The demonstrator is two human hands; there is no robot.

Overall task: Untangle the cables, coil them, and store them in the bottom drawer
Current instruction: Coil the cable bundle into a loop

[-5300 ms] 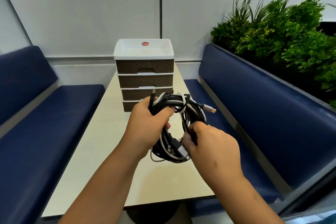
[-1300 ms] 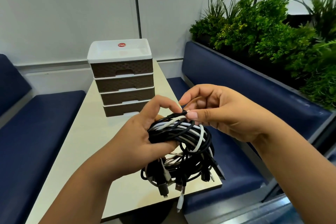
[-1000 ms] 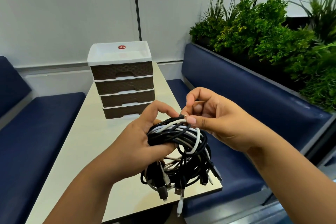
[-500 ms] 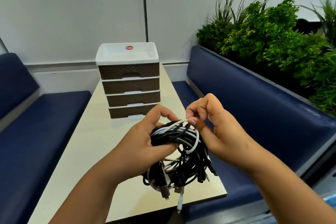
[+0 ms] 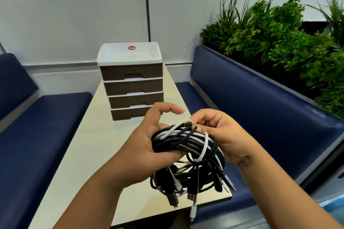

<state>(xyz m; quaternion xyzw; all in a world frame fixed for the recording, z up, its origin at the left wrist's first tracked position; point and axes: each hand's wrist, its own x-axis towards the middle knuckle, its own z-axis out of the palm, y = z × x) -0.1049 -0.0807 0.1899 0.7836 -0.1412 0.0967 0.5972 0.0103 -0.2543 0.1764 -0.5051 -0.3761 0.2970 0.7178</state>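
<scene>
Up above the near end of the bench [image 5: 89, 147], the left hand [image 5: 147, 147] grips a tangled bundle of black and white cables [image 5: 188, 147], its fingers curled round the upper part of the loops while the forefinger lifts free. Just beside it, the right hand [image 5: 225, 135] pinches the end of a white cable [image 5: 183, 123] at the top of the bundle, thumb and fingertips closed on the plug. Below the left hand the rest of the bundle hangs loose, several plugs dangling over the bench edge. Farther back on the bench stands a small drawer unit [image 5: 132, 82] with a white top tray and four brown drawers, all pushed in; the bottom drawer [image 5: 128, 114] sits partly behind the left forefinger. Blue padded seats [image 5: 260, 109] run along both sides, and green plants [image 5: 275, 33] fill the ledge behind the right one.
</scene>
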